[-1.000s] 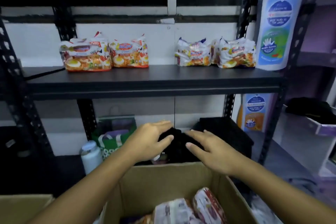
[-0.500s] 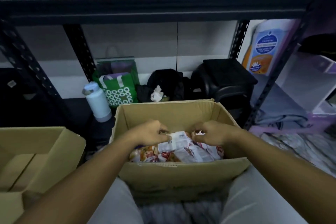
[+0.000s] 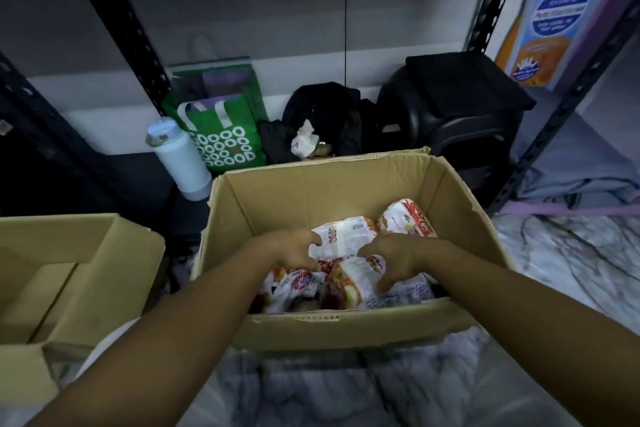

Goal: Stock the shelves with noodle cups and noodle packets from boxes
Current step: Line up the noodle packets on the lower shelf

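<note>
An open cardboard box sits in front of me with several noodle packets inside. Both my hands are down in it. My left hand grips the left end of a white noodle packet lying on top. My right hand curls over a second, red-and-white packet just below it, fingers spread round its right side. Another packet lies at the box's back right, and one lies low at the left. The shelf board with stocked packets is out of view.
A second open cardboard box stands to the left. Behind the boxes on the low shelf are a white bottle, a green bag, black bags and black shelf uprights. A large soap bottle stands at the right.
My gaze dropped from the upper shelf to the box. Both hands went from above the box down into it and closed round packets; the right hand shifted onto a lower packet.
</note>
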{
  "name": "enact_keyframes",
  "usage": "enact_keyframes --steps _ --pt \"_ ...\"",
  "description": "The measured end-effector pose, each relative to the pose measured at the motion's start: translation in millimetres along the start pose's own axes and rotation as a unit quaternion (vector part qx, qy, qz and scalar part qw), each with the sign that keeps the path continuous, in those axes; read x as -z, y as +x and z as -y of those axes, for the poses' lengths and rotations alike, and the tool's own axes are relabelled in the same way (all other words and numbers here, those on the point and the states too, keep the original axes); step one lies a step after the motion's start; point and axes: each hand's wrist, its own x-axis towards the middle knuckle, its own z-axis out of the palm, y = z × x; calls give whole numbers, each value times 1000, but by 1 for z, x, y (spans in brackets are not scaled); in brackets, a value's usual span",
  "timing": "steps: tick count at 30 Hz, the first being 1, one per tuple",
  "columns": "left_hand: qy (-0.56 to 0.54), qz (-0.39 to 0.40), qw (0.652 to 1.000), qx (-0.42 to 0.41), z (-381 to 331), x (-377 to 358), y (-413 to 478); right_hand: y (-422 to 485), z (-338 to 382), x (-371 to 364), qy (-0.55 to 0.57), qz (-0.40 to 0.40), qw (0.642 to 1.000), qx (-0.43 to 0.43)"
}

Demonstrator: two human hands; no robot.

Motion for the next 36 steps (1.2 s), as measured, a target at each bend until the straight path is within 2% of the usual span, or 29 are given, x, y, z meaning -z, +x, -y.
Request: enact_keyframes --steps 8,12,20,25,31,36 --pt "69 -9 996 -48 -1 -25 53 21 -3 -26 -69 23 997 1" --pt "34 -3 998 -55 -3 -39 66 23 -2 -29 -95 -12 995 6" --pt "5 -45 999 -20 2 -42 79 25 -10 -25 -6 -54 998 32" --pt "71 -75 995 -19 -1 -38 76 24 -13 -25 41 -57 997 20" --pt "97 -132 986 -10 -7 -27 67 23 -15 -24 64 -76 995 -3" --pt "51 -142 988 21 1 -21 58 17 -17 -25 76 -96 993 -6"
